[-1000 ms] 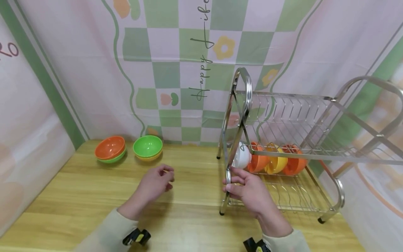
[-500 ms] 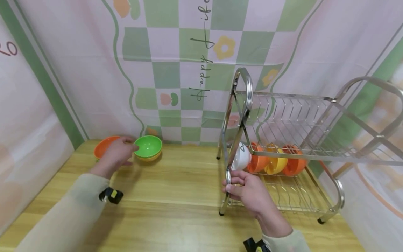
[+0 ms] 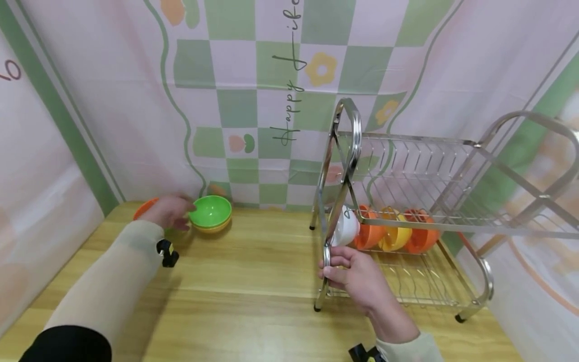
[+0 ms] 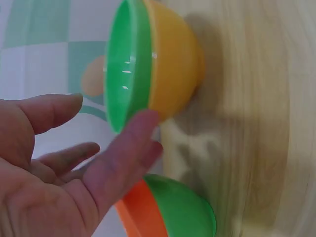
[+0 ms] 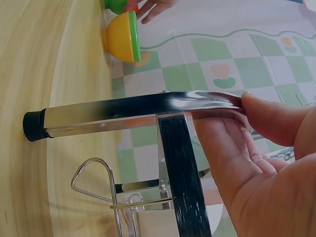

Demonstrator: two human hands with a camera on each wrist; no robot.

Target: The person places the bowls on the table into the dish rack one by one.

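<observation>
The orange bowl [image 3: 142, 207] is on the table [image 3: 249, 281]. Your left hand [image 3: 168, 213], fingers wide, is beside it and the green bowl [image 3: 210, 211]; contact cannot be determined. Your right hand [image 3: 357, 271] grips the rack post [image 5: 133, 107] between thumb and fingers.

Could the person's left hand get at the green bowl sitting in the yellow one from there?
Likely yes. The left hand is open, right beside the green bowl, and nothing appears to stand between them. The yellow bowl is below, leaving the green rim exposed.
</observation>
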